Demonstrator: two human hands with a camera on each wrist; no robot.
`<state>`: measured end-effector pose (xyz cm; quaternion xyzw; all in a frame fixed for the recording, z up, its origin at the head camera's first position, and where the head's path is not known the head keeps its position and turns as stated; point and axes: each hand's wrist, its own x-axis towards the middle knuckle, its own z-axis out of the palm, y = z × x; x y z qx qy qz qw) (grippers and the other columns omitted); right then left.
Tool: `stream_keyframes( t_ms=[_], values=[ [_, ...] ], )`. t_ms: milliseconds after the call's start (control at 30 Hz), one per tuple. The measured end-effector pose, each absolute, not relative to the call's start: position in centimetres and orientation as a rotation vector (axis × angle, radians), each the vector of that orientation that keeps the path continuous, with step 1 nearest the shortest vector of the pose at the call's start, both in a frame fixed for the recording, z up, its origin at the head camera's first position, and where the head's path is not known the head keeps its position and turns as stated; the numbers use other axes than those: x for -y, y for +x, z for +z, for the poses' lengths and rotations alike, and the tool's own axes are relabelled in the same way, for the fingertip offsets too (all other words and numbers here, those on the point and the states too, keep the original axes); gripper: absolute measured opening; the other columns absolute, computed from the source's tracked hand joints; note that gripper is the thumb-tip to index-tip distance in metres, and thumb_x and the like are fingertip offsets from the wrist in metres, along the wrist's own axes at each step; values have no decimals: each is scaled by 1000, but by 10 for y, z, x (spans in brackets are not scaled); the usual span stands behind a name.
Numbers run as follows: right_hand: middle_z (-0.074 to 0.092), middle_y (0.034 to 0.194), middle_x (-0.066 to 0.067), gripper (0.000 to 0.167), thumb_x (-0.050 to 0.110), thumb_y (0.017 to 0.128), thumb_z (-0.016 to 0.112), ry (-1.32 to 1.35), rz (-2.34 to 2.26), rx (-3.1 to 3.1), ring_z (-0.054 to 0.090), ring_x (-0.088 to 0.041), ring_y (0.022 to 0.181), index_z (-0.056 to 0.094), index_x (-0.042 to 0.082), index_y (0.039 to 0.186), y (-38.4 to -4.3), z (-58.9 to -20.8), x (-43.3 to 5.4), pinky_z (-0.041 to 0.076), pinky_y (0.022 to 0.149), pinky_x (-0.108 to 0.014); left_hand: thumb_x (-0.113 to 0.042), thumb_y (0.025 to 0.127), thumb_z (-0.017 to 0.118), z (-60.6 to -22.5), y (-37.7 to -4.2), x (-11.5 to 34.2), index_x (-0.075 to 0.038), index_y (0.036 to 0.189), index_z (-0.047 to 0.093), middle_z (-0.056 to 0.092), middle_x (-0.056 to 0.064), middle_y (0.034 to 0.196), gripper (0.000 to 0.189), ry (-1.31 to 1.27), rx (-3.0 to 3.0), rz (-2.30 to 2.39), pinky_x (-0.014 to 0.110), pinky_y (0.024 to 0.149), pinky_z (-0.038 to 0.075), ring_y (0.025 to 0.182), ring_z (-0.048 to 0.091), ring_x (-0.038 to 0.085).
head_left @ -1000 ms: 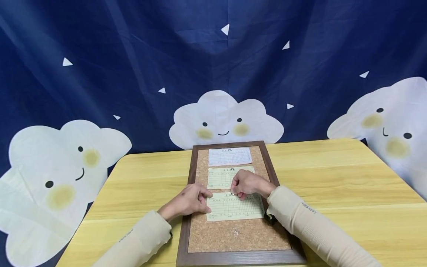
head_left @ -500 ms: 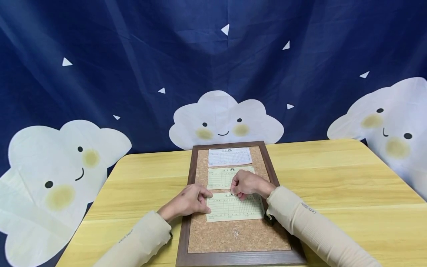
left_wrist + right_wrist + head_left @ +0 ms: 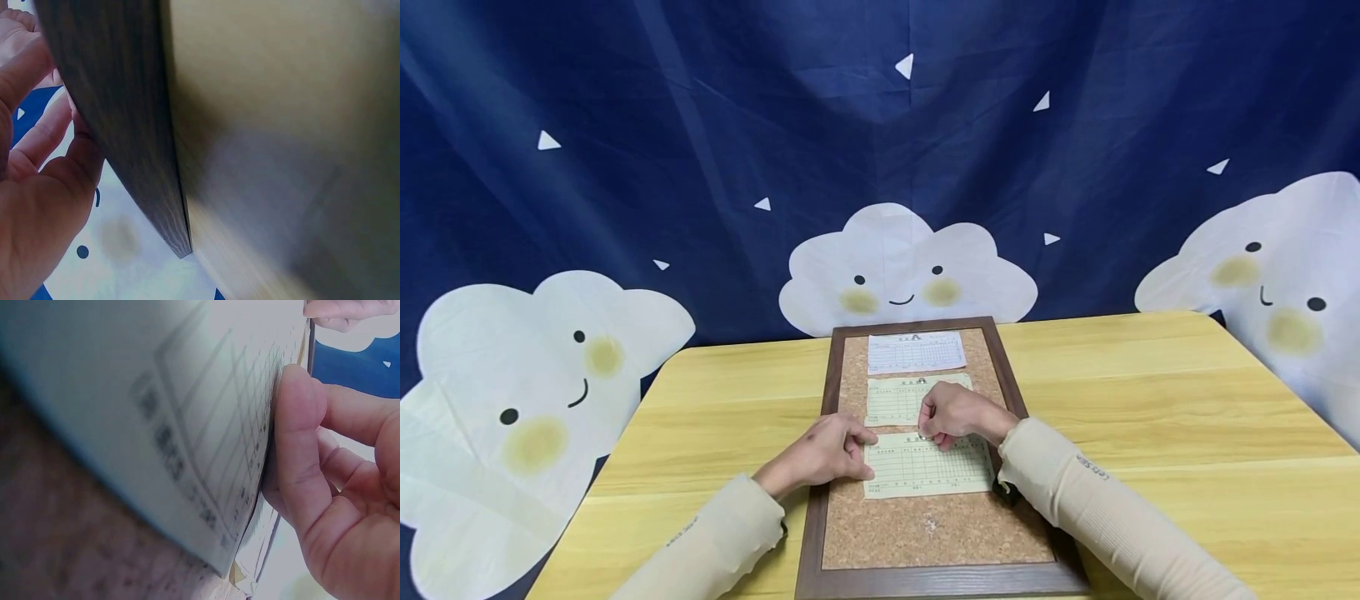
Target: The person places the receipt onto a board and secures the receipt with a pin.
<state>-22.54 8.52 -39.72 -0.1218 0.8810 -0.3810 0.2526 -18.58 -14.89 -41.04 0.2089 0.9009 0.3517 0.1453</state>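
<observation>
A framed corkboard point(image 3: 887, 537) lies on the table with three printed paper forms in a column. My left hand point(image 3: 823, 450) rests at the left edge of the lowest yellow form point(image 3: 917, 477), index finger at its upper corner and thumb lower down. At that form's top middle, my right hand point(image 3: 958, 412) pinches a small thumbtack, mostly hidden by the fingers. The right wrist view shows the thumb point(image 3: 300, 431) and fingertip together, close over the form. Above lie another yellow form point(image 3: 887, 402) and a white form point(image 3: 917, 356), each with a tack point(image 3: 922, 381) at its top.
The dark wooden frame point(image 3: 940, 577) borders the board, its near edge at the bottom of the head view. Around it spreads the light wooden table point(image 3: 1150, 400). A navy curtain point(image 3: 722, 108) with white smiling clouds hangs behind.
</observation>
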Motion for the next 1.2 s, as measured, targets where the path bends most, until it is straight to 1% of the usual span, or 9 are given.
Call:
stream_keyframes(
  t_ms=[267, 500, 733, 1000, 1100, 1200],
  values=[
    [61, 66, -9, 16, -3, 90, 70, -336, -1018, -2410, 59, -16, 54, 65, 3, 76, -226, -398, -84, 56, 54, -29, -6, 73, 88, -411, -185, 149, -1, 111, 73, 62, -7, 66, 42, 603, -2592, 1015, 30, 82, 49, 73, 58, 8],
    [62, 69, -10, 15, -3, 91, 69, -339, -1005, -2404, 60, -17, 56, 65, 3, 77, -227, -397, -80, 56, 55, -29, -6, 72, 88, -410, -187, 152, -1, 110, 74, 62, -7, 67, 41, 592, -2594, 1018, 30, 80, 49, 72, 58, 8],
    [60, 64, -9, 18, -6, 90, 67, -362, -993, -2431, 57, -14, 52, 64, 3, 74, -228, -395, -77, 56, 52, -28, -6, 72, 88, -408, -189, 153, -2, 109, 74, 62, -7, 67, 41, 584, -2604, 999, 29, 79, 49, 71, 59, 7],
    [59, 64, -8, 19, -6, 91, 65, -419, -918, -2443, 55, -14, 52, 64, 3, 74, -227, -391, -76, 55, 52, -28, -7, 72, 88, -407, -188, 151, -3, 108, 75, 61, -8, 66, 39, 611, -2623, 962, 29, 82, 48, 82, 55, 7],
    [60, 63, -8, 20, -4, 92, 65, -481, -828, -2479, 57, -15, 51, 64, 4, 73, -227, -391, -77, 55, 52, -28, -7, 72, 89, -408, -187, 149, -3, 108, 75, 60, -9, 67, 39, 622, -2627, 961, 28, 82, 48, 82, 55, 6],
    [61, 65, -8, 19, -1, 94, 65, -516, -814, -2487, 60, -16, 53, 65, 5, 76, -225, -392, -80, 55, 53, -28, -7, 72, 88, -408, -186, 149, -1, 110, 74, 61, -8, 66, 41, 622, -2625, 971, 27, 81, 48, 81, 55, 7]
  ],
)
